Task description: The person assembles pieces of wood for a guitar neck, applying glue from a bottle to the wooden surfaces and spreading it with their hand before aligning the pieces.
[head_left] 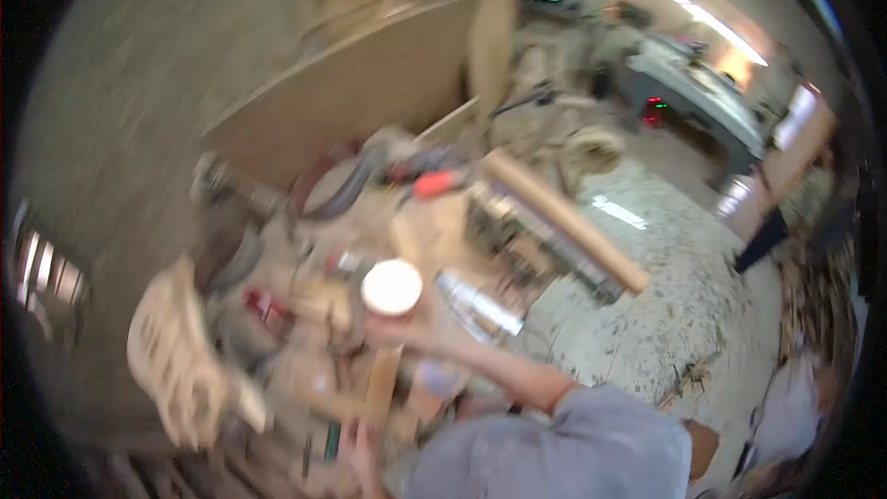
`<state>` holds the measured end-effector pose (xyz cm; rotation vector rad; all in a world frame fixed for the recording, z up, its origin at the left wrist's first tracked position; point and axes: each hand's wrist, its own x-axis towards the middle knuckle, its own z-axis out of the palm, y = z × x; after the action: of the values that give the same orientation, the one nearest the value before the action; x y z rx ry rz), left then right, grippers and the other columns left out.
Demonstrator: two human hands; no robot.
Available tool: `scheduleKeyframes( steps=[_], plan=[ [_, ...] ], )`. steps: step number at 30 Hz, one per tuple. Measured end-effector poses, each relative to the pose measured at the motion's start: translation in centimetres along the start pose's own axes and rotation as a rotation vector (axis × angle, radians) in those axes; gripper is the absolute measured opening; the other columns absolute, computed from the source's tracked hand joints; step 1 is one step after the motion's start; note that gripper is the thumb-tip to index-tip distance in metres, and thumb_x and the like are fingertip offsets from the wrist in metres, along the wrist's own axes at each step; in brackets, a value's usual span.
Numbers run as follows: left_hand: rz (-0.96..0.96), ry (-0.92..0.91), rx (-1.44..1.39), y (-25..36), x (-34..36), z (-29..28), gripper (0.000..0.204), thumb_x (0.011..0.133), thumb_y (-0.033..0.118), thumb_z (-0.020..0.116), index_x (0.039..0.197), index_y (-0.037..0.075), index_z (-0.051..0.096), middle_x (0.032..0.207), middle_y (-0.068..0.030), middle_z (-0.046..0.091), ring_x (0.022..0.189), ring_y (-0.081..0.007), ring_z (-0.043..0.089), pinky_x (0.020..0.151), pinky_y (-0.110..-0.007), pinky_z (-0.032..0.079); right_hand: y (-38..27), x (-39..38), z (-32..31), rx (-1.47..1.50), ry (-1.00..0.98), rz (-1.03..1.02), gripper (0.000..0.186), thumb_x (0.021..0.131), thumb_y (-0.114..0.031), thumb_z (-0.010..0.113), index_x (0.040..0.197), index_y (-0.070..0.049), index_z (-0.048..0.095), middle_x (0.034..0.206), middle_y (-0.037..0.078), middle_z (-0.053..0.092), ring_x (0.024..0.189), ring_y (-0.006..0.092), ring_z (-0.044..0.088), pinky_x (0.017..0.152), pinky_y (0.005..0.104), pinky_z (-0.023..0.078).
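Observation:
The whole picture is smeared by motion. My right hand (392,325) reaches out over the cluttered bench, its fingers wrapped about a round container with a bright white top (391,287). Low in the picture is my left hand (357,451), beside a small dark green object (332,442) and a strip of wood (382,383). Blur hides whether its fingers are apart or closed. To the right of the container lies a shiny silver-white object (479,305) whose kind I cannot make out.
A carved pale wooden piece (189,356) stands at the left. Red-handled tools (436,185) and a long wooden beam (565,220) lie on the bench. A large board (351,83) leans against the wall. At right, a person (795,194) stands beyond the debris-strewn floor (661,286).

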<state>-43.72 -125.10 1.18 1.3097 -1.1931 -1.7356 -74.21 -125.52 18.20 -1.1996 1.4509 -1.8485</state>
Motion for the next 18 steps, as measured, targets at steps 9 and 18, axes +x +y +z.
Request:
scheduleKeyframes(
  steps=[9, 18],
  plan=[
    [0.018, 0.017, 0.136, -4.9, 8.4, -1.5, 0.038, 0.095, 0.013, 0.065, 0.124, -0.008, 0.054, 0.094, -0.012, 0.066, 0.073, -0.0146, 0.062, 0.064, -0.026, 0.051, 3.3, 0.3, -2.1, -0.103, -0.004, 0.051, 0.069, 0.075, -0.025, 0.083, 0.131, -0.005, 0.047, 0.12, 0.015, 0.06, 0.112, 0.0254, 0.06, 0.096, 0.0382, 0.048],
    [-0.013, 0.068, 0.072, -8.0, 7.5, -0.7, 0.037, 0.094, 0.008, 0.066, 0.126, -0.006, 0.055, 0.09, -0.009, 0.065, 0.069, -0.0134, 0.059, 0.061, -0.026, 0.05, 3.8, -0.6, -2.2, -0.033, -0.019, 0.184, 0.065, 0.072, -0.019, 0.086, 0.125, -0.004, 0.052, 0.115, 0.011, 0.061, 0.112, 0.0204, 0.058, 0.099, 0.0363, 0.046]
  ],
)
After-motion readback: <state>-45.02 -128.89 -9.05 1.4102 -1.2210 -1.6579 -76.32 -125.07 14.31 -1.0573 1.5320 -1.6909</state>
